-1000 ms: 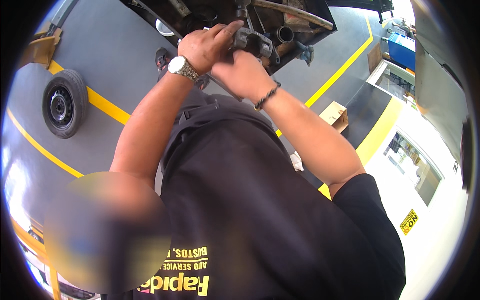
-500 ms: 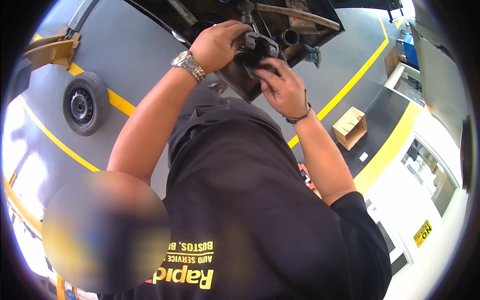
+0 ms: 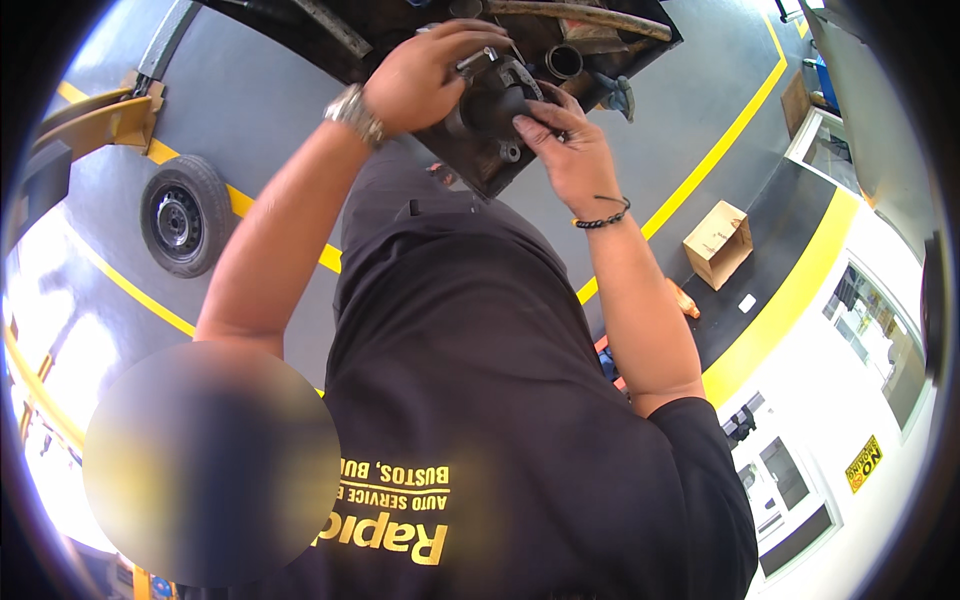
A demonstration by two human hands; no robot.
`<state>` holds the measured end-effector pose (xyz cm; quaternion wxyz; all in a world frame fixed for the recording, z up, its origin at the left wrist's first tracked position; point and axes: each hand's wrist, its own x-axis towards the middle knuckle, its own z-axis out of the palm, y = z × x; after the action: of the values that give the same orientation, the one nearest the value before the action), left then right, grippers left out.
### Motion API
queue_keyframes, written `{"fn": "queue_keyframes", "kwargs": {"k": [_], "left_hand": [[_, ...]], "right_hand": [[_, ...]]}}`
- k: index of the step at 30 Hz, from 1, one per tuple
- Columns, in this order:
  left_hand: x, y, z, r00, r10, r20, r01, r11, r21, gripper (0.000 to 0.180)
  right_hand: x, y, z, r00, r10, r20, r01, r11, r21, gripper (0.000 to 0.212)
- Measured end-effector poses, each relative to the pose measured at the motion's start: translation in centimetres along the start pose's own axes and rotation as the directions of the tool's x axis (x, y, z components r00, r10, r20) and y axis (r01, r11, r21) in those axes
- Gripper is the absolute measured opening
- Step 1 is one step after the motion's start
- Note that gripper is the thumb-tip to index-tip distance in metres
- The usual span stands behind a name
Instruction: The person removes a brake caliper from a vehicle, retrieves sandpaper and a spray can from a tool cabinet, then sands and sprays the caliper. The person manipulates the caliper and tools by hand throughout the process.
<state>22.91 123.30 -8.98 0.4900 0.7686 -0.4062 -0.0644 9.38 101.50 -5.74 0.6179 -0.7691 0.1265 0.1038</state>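
Observation:
A dark metal brake caliper (image 3: 495, 105) is held over the corner of a black metal work surface (image 3: 482, 180). My left hand (image 3: 425, 80), a steel watch on its wrist, is closed around the caliper's left side, fingers reaching across its far edge and thumb hidden. On the other side my right hand (image 3: 568, 150), with a dark bead bracelet, grips the caliper, thumb pressed on its dark face. A small shiny pin or bolt sticks out by the left fingers. Just below the caliper lies a small metal piece with a round hole (image 3: 510, 152).
A wooden tool handle (image 3: 590, 14), a round metal cylinder (image 3: 565, 62) and a grey-blue item (image 3: 616, 98) are on the work surface. A wheel with tire (image 3: 185, 215) lies on the floor at left. An open cardboard box (image 3: 718, 245) stands at right.
The caliper has been turned and tilted, showing more of its dark face. My left hand has shifted left along it, and my right thumb now presses its front.

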Motion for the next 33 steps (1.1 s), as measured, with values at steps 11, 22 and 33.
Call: {"fn": "queue_keyframes", "kwargs": {"k": [11, 22, 33], "left_hand": [[-7.0, 4.9, 1.0, 0.951, -0.309, -0.035, 0.309, 0.951, 0.010, 0.036], [-13.4, 4.9, 1.9, 0.980, -0.065, -0.187, 0.139, 0.900, 0.413, 0.027], [-11.3, 5.2, 4.2, 0.979, -0.162, -0.123, 0.193, 0.931, 0.310, 0.032]], "right_hand": [[-0.8, -2.0, 1.4, 0.950, -0.278, 0.144, 0.312, 0.882, -0.354, 0.058], [6.2, -2.2, -2.5, 0.759, -0.229, 0.609, 0.587, 0.644, -0.490, 0.109], [7.1, -3.6, -0.5, 0.656, -0.331, 0.678, 0.719, 0.547, -0.428, 0.102]]}}
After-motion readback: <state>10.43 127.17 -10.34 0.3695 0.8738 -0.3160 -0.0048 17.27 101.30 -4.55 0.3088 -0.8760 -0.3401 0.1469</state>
